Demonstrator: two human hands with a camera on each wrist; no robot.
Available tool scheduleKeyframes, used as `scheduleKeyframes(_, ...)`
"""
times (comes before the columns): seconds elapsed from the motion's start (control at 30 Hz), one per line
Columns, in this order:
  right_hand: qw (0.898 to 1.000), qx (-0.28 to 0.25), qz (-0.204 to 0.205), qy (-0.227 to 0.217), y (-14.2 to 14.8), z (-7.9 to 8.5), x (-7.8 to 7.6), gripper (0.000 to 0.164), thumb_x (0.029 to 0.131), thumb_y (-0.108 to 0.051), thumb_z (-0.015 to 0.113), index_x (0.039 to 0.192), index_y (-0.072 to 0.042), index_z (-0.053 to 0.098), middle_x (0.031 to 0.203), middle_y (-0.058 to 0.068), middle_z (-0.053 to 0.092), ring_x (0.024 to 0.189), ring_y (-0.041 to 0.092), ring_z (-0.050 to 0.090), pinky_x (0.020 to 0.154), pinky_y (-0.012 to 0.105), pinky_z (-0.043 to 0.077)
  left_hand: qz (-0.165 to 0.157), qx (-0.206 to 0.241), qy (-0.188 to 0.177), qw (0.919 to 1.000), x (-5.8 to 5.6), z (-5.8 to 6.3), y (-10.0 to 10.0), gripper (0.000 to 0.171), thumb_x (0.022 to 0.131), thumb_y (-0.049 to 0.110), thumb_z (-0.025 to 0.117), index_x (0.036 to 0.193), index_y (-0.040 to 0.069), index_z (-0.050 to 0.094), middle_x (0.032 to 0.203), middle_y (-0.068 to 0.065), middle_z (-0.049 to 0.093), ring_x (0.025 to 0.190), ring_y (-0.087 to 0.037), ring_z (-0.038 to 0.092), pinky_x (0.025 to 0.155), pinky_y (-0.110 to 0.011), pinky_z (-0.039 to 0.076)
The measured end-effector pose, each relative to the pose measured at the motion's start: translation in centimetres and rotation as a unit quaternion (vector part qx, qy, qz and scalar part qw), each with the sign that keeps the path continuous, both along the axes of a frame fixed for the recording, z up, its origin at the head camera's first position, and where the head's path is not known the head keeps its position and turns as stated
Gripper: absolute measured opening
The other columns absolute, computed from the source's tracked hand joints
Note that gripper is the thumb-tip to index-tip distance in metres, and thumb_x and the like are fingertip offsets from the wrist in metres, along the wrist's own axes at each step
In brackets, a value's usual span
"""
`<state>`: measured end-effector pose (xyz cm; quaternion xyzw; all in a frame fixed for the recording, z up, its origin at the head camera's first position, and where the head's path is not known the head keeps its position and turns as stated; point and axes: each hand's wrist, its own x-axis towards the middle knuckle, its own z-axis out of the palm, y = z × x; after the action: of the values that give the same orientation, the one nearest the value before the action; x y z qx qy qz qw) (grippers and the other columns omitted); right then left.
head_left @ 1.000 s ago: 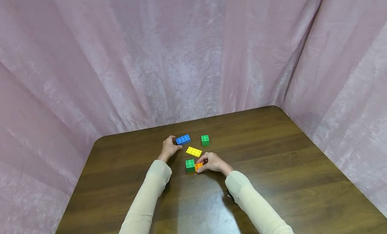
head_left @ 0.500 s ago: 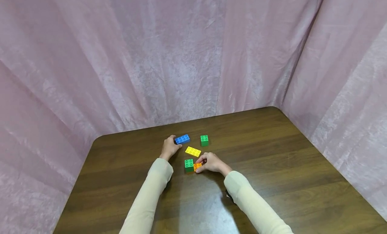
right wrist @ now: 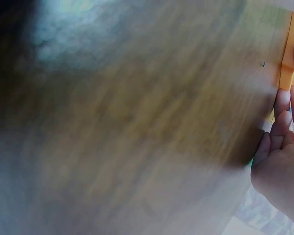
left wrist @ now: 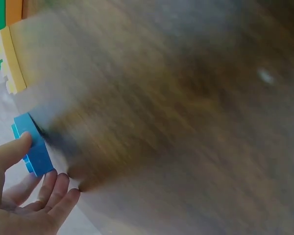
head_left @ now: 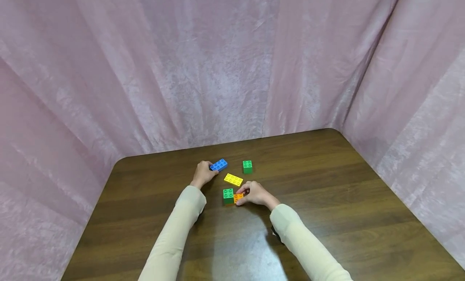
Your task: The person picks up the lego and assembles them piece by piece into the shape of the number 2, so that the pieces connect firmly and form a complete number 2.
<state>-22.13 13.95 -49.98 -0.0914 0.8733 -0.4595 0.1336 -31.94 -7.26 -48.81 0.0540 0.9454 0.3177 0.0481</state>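
My left hand [head_left: 203, 173] has its thumb and fingers around the left end of a blue eight-stud brick [head_left: 219, 164]. In the left wrist view, the thumb lies against one side of that blue brick [left wrist: 35, 147], and other fingers are at its end. My right hand [head_left: 256, 193] pinches the bare right part of an orange brick [head_left: 238, 197] between thumb and fingers. A square green brick [head_left: 228, 196] sits on the orange brick's left part. Seen from the right wrist, the orange brick [right wrist: 289, 54] shows at the right edge, partly covered by the thumb.
A thin yellow eight-stud brick [head_left: 233, 179] lies between the two hands. Farther back stands another square green brick [head_left: 247, 166]. The brown wooden table [head_left: 327, 184] extends to both sides, with pink curtains [head_left: 218, 71] behind it.
The left thumb has come onto the blue brick, which has turned slightly. My right hand keeps its hold on the orange brick. The head view has shifted a little.
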Motion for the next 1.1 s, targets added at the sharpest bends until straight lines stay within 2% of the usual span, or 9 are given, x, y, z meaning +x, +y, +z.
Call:
scheduleKeyframes(0.13, 1.000, 0.001, 0.000, -0.005, 0.0, 0.1, 0.0, 0.029, 0.071, -0.015, 0.087, 0.096, -0.005, 0.077, 0.095, 0.006, 0.062, 0.086, 0.013, 0.050, 0.076, 0.023, 0.043, 0.004, 0.021, -0.006, 0.9998, 0.2, 0.2, -0.8, 0.042, 0.089, 0.017, 0.070, 0.123, -0.007, 0.062, 0.125, -0.024, 0.062, 0.115, -0.034, 0.059, 0.098, -0.045, 0.049)
scheduleKeyframes(0.3, 1.000, 0.001, -0.003, -0.007, 0.1, 0.1, 0.1, 0.028, 0.071, -0.014, 0.087, 0.096, -0.005, 0.076, 0.095, 0.005, 0.062, 0.086, 0.013, 0.050, 0.076, 0.023, 0.043, 0.005, 0.046, -0.006, 0.9989, 0.7, 0.6, -1.7, 0.043, 0.091, 0.017, 0.068, 0.126, -0.007, 0.059, 0.126, -0.026, 0.062, 0.115, -0.035, 0.059, 0.096, -0.047, 0.050)
scheduleKeyframes(0.53, 1.000, 0.003, 0.002, -0.002, 0.2, 0.0, 0.2, 0.029, 0.071, -0.014, 0.087, 0.096, -0.004, 0.077, 0.095, 0.006, 0.062, 0.085, 0.013, 0.050, 0.076, 0.024, 0.043, -0.002, 0.064, 0.017, 0.9978, 2.0, 1.5, -2.7, 0.044, 0.092, 0.017, 0.066, 0.126, -0.009, 0.058, 0.118, -0.027, 0.064, 0.097, -0.029, 0.061, 0.081, -0.039, 0.050)
scheduleKeyframes(0.67, 1.000, 0.002, 0.002, 0.000, 0.2, 0.0, 0.1, 0.028, 0.071, -0.014, 0.087, 0.096, -0.004, 0.077, 0.094, 0.006, 0.063, 0.085, 0.013, 0.050, 0.075, 0.023, 0.042, -0.017, 0.078, 0.039, 0.9960, 2.8, 2.1, -3.1, 0.043, 0.092, 0.016, 0.066, 0.125, -0.011, 0.058, 0.114, -0.027, 0.066, 0.092, -0.026, 0.061, 0.079, -0.036, 0.051)
scheduleKeyframes(0.83, 1.000, 0.000, 0.008, 0.006, 0.0, 0.1, 0.0, 0.028, 0.071, -0.014, 0.087, 0.095, -0.003, 0.076, 0.094, 0.007, 0.063, 0.086, 0.014, 0.050, 0.075, 0.023, 0.042, -0.037, 0.096, 0.056, 0.9931, 4.1, 2.9, -3.5, 0.044, 0.093, 0.014, 0.064, 0.128, -0.012, 0.056, 0.113, -0.029, 0.067, 0.096, -0.030, 0.065, 0.080, -0.038, 0.054)
scheduleKeyframes(1.1, 1.000, 0.005, 0.009, 0.000, -0.3, 0.3, 0.1, 0.028, 0.073, -0.015, 0.086, 0.097, -0.004, 0.076, 0.094, 0.007, 0.062, 0.086, 0.014, 0.049, 0.075, 0.023, 0.041, -0.079, 0.110, 0.046, 0.9897, 7.1, 4.4, -3.0, 0.044, 0.096, 0.015, 0.062, 0.133, -0.008, 0.054, 0.120, -0.029, 0.064, 0.105, -0.036, 0.067, 0.087, -0.043, 0.056)
